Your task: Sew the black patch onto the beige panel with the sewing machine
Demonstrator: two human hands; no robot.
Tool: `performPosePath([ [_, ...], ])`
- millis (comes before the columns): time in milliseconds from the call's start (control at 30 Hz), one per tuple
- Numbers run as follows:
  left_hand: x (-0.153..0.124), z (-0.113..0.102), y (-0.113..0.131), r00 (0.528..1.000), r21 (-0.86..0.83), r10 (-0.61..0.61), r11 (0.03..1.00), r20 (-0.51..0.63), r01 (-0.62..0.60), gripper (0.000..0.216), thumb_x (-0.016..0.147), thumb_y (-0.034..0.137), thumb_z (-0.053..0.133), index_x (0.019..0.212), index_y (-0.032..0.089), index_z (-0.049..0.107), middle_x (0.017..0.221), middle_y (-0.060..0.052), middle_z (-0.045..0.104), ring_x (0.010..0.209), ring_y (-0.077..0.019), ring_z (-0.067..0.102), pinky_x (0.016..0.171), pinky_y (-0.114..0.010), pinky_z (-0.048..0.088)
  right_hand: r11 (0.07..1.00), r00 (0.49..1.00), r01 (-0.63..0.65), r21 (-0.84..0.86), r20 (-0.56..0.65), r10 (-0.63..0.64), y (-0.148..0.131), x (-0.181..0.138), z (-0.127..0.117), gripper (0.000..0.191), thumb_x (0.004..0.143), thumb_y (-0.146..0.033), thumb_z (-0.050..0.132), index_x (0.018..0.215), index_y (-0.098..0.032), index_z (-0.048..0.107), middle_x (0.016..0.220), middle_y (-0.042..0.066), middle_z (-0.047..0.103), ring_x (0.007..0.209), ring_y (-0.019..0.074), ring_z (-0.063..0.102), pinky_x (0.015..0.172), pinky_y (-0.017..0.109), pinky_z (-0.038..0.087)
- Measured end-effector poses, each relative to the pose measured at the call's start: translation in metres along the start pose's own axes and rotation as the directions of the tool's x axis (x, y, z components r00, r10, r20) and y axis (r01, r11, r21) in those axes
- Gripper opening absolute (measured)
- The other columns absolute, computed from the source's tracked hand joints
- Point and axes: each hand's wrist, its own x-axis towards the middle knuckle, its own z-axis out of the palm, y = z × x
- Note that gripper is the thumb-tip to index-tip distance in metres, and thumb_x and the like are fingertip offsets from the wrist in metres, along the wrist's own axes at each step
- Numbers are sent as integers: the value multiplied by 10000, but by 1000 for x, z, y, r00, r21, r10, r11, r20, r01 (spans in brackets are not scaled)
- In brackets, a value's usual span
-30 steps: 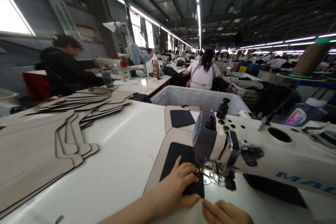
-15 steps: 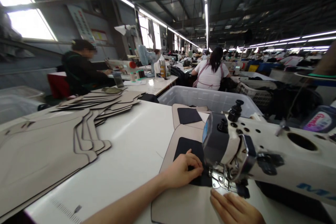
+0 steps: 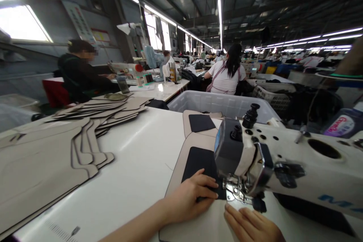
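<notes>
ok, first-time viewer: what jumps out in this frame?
The white sewing machine at right, with both hands at its needle: left hand flat on the black patch of a beige panel, right hand beside it. At left, a fanned stack of beige panels covers the white table.

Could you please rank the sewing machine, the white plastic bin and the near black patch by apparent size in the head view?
1. sewing machine, largest, though nearest the camera.
2. white plastic bin, part hidden.
3. near black patch, smallest, part covered by the left hand.
</notes>
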Motion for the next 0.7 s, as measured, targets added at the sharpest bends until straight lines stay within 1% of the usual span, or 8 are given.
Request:
performPosePath([
  [100,2,2,-1,1000,39,24,999,-6,-24,245,874,179,507,1053,216,670,1167,-57,588,1127,-183,519,1116,-386,198,1000,998,17,-11,59,-16,5,-3,1,407,894,-57,258,1029,-142,632,1080,8,641,804,127,629,640,225,484],
  [200,9,-2,0,1000,62,25,998,-2,-25,250,889,186,480,1056,207,665,1162,-69,583,1095,-189,534,1102,-391,237,1000,992,11,-17,130,-9,11,-11,6,403,839,-78,328,1157,-140,569,1212,-11,563,941,138,606,712,217,496],
  [300,15,-9,3,1000,90,30,995,-6,-30,264,908,200,450,1083,217,648,1168,-73,576,1074,-199,535,1078,-401,277,998,986,-63,17,153,60,15,-16,12,494,751,-79,377,1214,-160,530,1265,-41,514,964,165,602,755,248,509],
  [400,11,-9,10,999,111,36,993,7,-37,304,837,329,588,1112,203,622,1172,-79,557,1109,-229,492,1033,-367,348,991,981,-125,57,158,115,17,-17,14,572,688,-66,378,1227,-195,519,1255,-66,520,929,168,617,751,259,520],
  [467,4,1,16,996,151,60,986,60,-68,479,765,404,661,1183,191,564,1199,-83,541,1142,-248,461,1012,-346,378,986,978,-136,91,170,119,20,-17,13,546,713,-88,392,1235,-198,507,1235,-53,541,938,157,615,765,245,517],
  [500,1,8,18,994,193,74,977,83,-89,524,774,398,649,1231,177,519,1214,-91,537,1156,-254,452,1013,-344,380,985,977,-137,108,179,116,22,-17,11,510,744,-99,398,1232,-197,506,1220,-40,555,948,150,610,781,240,512],
  [600,-5,33,22,989,370,88,920,117,-126,456,903,238,468,1329,97,383,1247,-136,535,1188,-263,450,1030,-361,364,986,976,-116,123,197,90,28,-18,5,398,833,-117,416,1207,-205,524,1181,-22,585,974,123,593,816,220,493],
  [700,-5,44,25,985,453,103,878,135,-154,403,937,160,368,1327,58,363,1288,-169,506,1216,-274,444,1028,-369,374,991,980,-81,107,191,59,33,-20,0,362,850,-131,451,1190,-216,540,1178,-35,586,986,114,581,817,212,487],
])
